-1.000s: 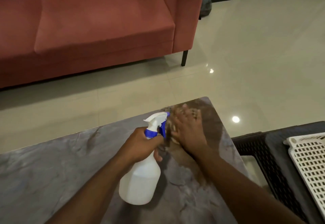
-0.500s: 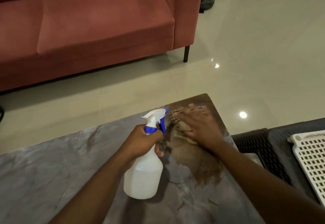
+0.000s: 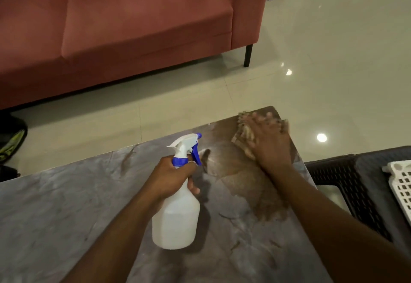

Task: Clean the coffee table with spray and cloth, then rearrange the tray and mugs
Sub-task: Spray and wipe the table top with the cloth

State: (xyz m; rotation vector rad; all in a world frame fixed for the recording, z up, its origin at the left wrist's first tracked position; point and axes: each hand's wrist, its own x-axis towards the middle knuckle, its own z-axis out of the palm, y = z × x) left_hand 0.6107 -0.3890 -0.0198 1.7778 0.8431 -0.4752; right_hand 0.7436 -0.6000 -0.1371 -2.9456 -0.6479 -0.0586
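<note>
A grey marbled coffee table (image 3: pixel 66 211) fills the lower part of the view. My left hand (image 3: pixel 171 176) grips the neck of a white spray bottle (image 3: pixel 178 220) with a blue trigger, held upright just above the tabletop. My right hand (image 3: pixel 270 142) lies flat on a brownish cloth (image 3: pixel 241 136) at the table's far right corner, blurred by motion. A wet, darker patch (image 3: pixel 244 182) spreads behind the hand. Most of the cloth is hidden under my palm.
A red sofa (image 3: pixel 133 22) stands beyond the table across a strip of glossy tiled floor (image 3: pixel 333 60). To the right sits a dark woven stand (image 3: pixel 347 185) bearing a white perforated tray (image 3: pixel 402 185). A dark shoe (image 3: pixel 11 142) lies at far left.
My right hand has slid the cloth away toward the table's far right corner, leaving a wider wet streak. The bottle in my left hand has stayed in about the same place.
</note>
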